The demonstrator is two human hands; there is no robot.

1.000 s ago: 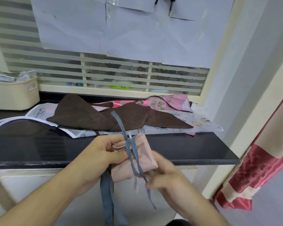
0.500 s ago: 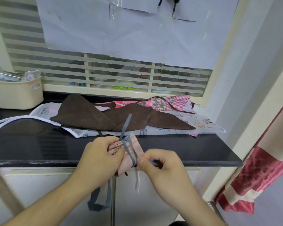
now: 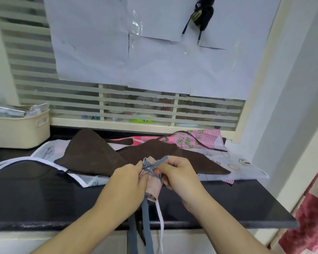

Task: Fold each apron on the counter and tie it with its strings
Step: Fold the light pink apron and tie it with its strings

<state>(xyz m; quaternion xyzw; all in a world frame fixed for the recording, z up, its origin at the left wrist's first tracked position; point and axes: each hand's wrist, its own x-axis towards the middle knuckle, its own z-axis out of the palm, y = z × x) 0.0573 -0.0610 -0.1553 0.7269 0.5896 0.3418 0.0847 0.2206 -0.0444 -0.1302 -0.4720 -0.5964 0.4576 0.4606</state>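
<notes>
We see two bare forearms and hands, the left hand (image 3: 128, 177) and the right hand (image 3: 180, 176). No sleeves, gloves, rings, watch or bracelets show on either arm.

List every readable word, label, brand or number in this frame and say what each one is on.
Nothing can be read with certainty.
White printed apron: a cloud-shaped logo with lettering, too blurred to read.
Packets in the cream basket: small labels, too small to read.
White paper sheets on the window: no print visible.
Pink checked apron: green motifs, not legible as text.
</notes>
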